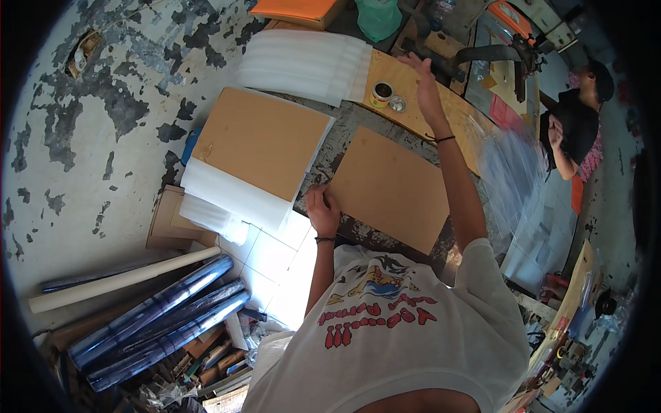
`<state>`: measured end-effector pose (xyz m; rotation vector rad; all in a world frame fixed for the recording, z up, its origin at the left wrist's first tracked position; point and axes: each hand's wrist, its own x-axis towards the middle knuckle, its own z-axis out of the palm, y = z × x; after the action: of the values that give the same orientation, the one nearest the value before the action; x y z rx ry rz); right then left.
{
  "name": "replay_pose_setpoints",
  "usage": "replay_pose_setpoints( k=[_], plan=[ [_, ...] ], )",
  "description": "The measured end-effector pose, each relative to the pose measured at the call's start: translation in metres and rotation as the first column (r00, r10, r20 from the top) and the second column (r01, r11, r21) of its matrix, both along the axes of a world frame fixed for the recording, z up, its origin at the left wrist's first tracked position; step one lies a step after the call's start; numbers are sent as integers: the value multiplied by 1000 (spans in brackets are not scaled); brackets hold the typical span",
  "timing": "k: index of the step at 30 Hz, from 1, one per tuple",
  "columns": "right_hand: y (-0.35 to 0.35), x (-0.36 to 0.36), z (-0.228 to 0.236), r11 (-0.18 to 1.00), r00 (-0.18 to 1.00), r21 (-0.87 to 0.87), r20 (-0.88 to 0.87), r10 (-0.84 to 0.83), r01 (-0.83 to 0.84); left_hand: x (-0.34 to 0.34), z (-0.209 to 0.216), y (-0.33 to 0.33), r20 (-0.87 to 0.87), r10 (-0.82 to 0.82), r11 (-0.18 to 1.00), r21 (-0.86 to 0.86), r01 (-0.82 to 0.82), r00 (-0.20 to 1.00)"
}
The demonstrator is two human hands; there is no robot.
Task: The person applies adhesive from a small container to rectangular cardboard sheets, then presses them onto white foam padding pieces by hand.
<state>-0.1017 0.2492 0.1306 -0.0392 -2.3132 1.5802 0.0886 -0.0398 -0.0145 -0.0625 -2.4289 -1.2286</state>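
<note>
A flat brown board lies on the worn dark table in front of me. My left hand is at its left corner, fingers curled and pressed together on the board's edge. My right hand is stretched far forward over a long plywood strip, fingers apart and holding nothing. Left of that hand, on the plywood, stands an open tin with dark contents. Its round metal lid lies beside it. Another brown board rests on white foam sheets to the left.
More white foam sheets are stacked at the back. Clear plastic sheets hang over the right side. A green plastic bag sits at the far edge. Dark shiny rolls lean at lower left. Another person is at far right.
</note>
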Motion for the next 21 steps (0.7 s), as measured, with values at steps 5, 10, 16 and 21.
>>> replay_pose_setpoints(
  k=[5, 10, 16, 21],
  plan=[
    [-6, 18, 72, 999, 997, -46, -75, -15, 12, 1, -1, 1, 2, -11, 1000, 9, 11, 1000],
    [4, 31, 121, 976, 966, -193, -251, 54, -105, 2, -5, 1, -25, 5, 1000, -1, -5, 1000],
    [-6, 79, 173, 924, 938, -330, -338, 75, -193, 1, -8, 0, -44, 3, 1000, -2, -3, 999],
    [15, 140, 119, 974, 956, -167, -274, 103, -152, 2, -7, -2, -60, -29, 1000, -13, 28, 998]
  ],
)
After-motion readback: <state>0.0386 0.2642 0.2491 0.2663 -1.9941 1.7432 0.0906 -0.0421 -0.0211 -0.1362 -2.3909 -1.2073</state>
